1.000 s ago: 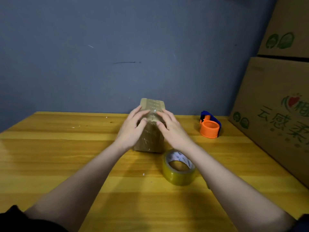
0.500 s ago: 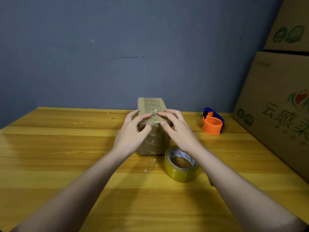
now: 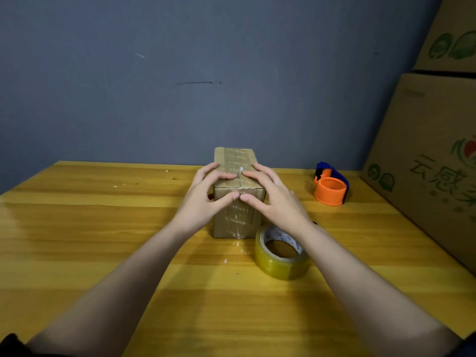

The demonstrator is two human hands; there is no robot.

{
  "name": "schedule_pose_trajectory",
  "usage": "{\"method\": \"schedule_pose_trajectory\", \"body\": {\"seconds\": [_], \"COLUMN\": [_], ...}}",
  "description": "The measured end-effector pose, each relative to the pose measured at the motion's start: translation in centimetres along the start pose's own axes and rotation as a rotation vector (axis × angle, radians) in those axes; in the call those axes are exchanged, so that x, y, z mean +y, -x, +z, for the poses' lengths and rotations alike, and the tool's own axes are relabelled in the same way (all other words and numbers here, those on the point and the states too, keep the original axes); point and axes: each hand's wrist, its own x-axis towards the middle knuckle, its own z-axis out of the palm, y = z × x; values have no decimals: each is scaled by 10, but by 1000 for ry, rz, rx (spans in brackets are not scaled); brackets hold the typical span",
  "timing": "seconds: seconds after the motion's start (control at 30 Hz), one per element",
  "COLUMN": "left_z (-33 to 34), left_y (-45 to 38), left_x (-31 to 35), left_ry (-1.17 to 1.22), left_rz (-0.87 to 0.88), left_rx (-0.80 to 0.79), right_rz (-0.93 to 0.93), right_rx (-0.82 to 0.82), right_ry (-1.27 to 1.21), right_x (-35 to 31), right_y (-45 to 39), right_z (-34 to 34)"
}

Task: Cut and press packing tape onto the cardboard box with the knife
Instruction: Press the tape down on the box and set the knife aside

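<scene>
Two bare hands rest on the small cardboard box at the centre of the frame, and we see no knife in either. Our left hand lies spread over the box's left top edge, fingers flat on the lid and thumb pressed to the near face. Our right hand mirrors it on the right side, and the two thumb tips almost meet at the middle of the near face. Each grip is open-palmed, pressing rather than closing around anything. We see a strip of clear packing tape running along the lid's centre seam and down the near face, shiny and wrinkled. The box stands on the yellow wooden worktop. Just beside its lower right corner, under our right wrist, lies a roll of packing tape on its side. Further right sits an orange and blue tape dispenser. Large printed cartons fill the right edge, against a grey-blue wall.
</scene>
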Motion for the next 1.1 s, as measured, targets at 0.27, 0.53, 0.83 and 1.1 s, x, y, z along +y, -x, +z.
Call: {"method": "schedule_pose_trajectory", "body": {"seconds": [0.27, 0.53, 0.83, 1.1], "left_z": [-4, -5, -6, -8], "left_y": [1, 2, 2, 3], "left_x": [-10, -10, -17, -13], "left_ry": [6, -49, -87, -232], "left_rz": [47, 95, 118, 99], "left_rx": [-69, -87, -126, -172], "right_rz": [-24, -26, -37, -7], "right_rx": [-26, -46, -41, -22], "right_ry": [41, 144, 217, 403], "right_x": [2, 2, 1, -12], "right_y": [-1, -5, -6, 0], "right_z": [-3, -5, -2, -1]}}
